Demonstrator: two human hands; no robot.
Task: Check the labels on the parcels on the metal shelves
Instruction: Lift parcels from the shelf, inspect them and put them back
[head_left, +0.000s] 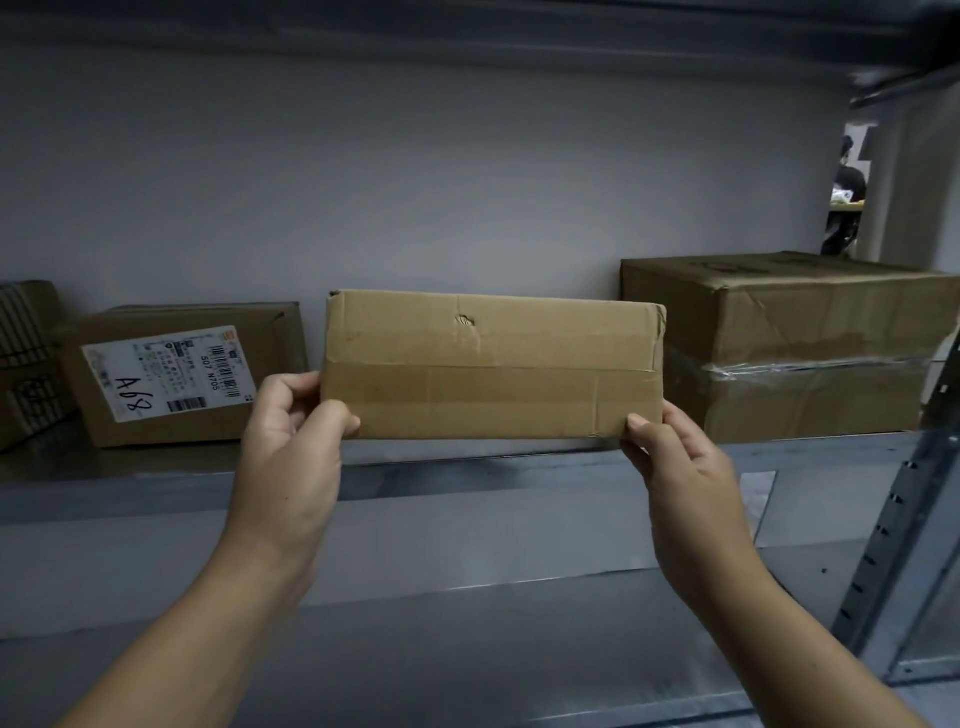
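A flat brown cardboard parcel (488, 364) is held up in front of the metal shelf (467, 488), its taped side facing me with no label showing. My left hand (291, 431) grips its lower left corner, thumb on the front. My right hand (675, 457) grips the lower right corner the same way. On the shelf to the left stands a box (208, 374) with a white label (166, 371) marked "A68". A large taped box (789, 343) sits at the right.
A printed carton (26, 358) stands at the far left edge. A perforated metal upright (898, 530) rises at the right. Grey wall behind the shelf. Another person is visible through a gap at the upper right (847, 182).
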